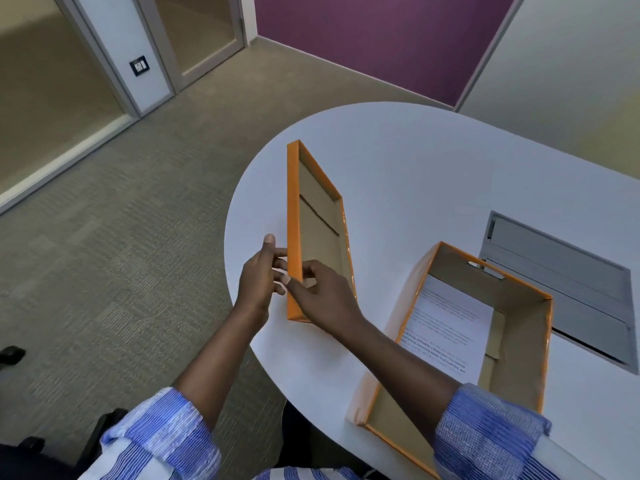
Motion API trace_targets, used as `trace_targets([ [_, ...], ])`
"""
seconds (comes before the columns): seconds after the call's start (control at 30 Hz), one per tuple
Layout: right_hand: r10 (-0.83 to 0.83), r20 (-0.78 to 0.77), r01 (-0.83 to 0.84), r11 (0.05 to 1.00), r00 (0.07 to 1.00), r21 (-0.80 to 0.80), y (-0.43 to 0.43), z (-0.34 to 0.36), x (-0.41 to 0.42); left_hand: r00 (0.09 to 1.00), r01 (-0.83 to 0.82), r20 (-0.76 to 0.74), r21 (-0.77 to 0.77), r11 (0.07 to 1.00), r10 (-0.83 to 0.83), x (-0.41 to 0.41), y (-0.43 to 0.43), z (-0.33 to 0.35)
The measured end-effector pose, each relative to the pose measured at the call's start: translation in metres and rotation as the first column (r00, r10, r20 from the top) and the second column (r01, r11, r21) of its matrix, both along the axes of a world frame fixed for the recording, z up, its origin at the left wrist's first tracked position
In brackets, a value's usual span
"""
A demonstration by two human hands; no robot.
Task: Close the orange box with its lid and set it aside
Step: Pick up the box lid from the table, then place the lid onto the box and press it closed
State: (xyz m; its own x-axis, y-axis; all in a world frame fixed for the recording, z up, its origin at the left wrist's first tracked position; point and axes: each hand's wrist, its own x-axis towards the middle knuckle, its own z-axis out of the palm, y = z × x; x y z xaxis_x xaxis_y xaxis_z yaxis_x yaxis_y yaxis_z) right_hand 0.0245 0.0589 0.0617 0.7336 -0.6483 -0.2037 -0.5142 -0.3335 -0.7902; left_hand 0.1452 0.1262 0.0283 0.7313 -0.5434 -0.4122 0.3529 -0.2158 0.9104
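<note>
The orange lid [317, 220] is tilted up on its edge over the left part of the white table, its brown inside facing right. My left hand [258, 275] touches the outside of the lid's near left rim with spread fingers. My right hand [323, 296] grips that same rim from the inside, thumb on the orange edge. The open orange box [512, 313] lies on the table to the right, with a printed sheet of paper [446, 323] inside it. My right forearm crosses over the box's near left corner.
The white rounded table [433, 161] ends just left of my hands, with carpet floor [121, 237] beyond. A grey recessed cable hatch [568, 285] sits in the table right of the box. Glass doors and a purple wall stand at the back.
</note>
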Motion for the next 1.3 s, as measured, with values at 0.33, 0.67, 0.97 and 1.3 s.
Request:
trace_targets([
  [0.33,-0.186,-0.076,0.179,0.98,0.98,-0.089,-0.041,0.012,-0.044,0.98,0.123,-0.136,-0.138,0.983,-0.142,-0.043,-0.02,0.014],
  [0.67,-0.465,0.132,0.387,0.837,0.875,0.387,-0.088,0.045,-0.127,0.998,-0.046,0.042,0.251,0.967,0.037,-0.049,-0.026,-0.013],
  [0.97,-0.667,0.21,0.339,0.593,0.715,0.73,-0.084,0.047,-0.236,0.947,0.184,-0.284,0.094,0.978,-0.151,-0.084,-0.053,-0.006],
  [1.3,-0.679,-0.033,0.659,0.698,0.734,0.281,-0.045,0.002,-0.346,0.924,0.373,0.034,0.144,0.917,-0.381,-0.161,-0.083,-0.008],
])
